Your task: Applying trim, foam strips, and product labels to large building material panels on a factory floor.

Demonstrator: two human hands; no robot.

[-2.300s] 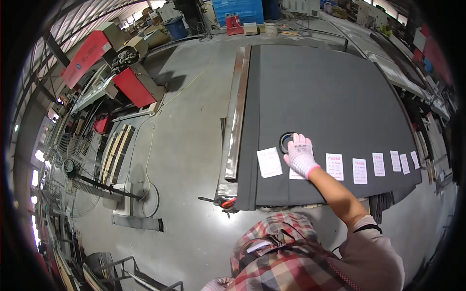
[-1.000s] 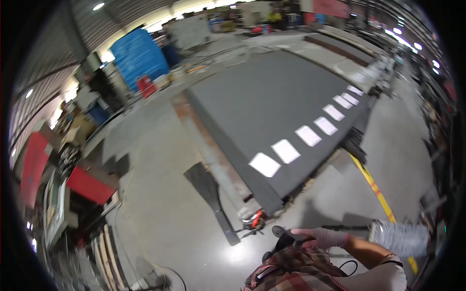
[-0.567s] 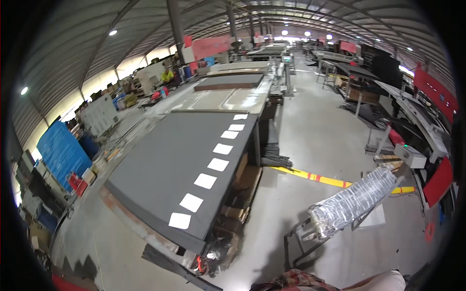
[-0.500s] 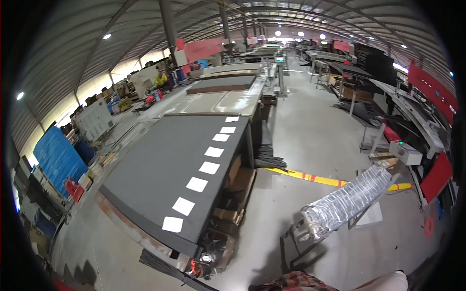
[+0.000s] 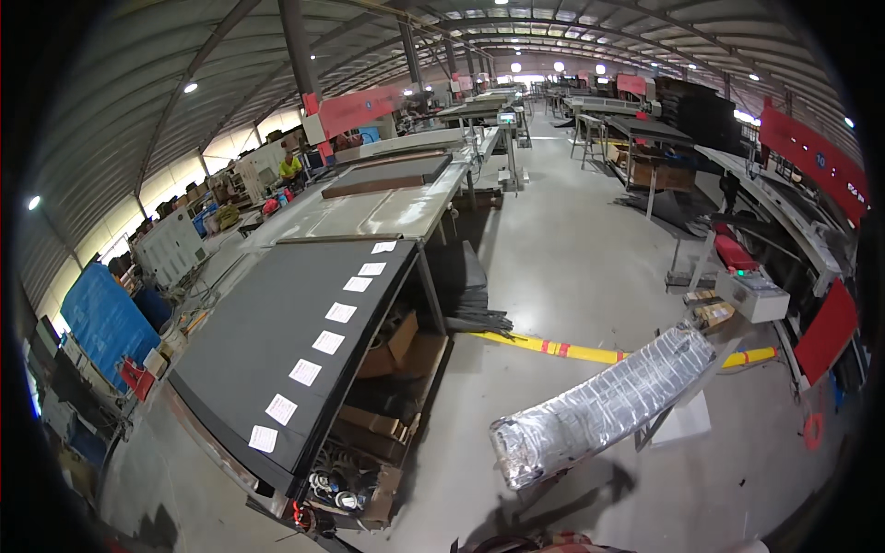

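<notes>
Eight white paper cards are lying in a slanting row on a dark grey sheet, left of centre in the frame.
The sheet is covering a desk, with cardboard boxes sitting beneath. A silver-wrapped bundle is lying lower right of centre, and a yellow floor strip is running behind it. The person's fingers are falling outside the frame, so whether they are spreading or gripping cannot be told.
</notes>
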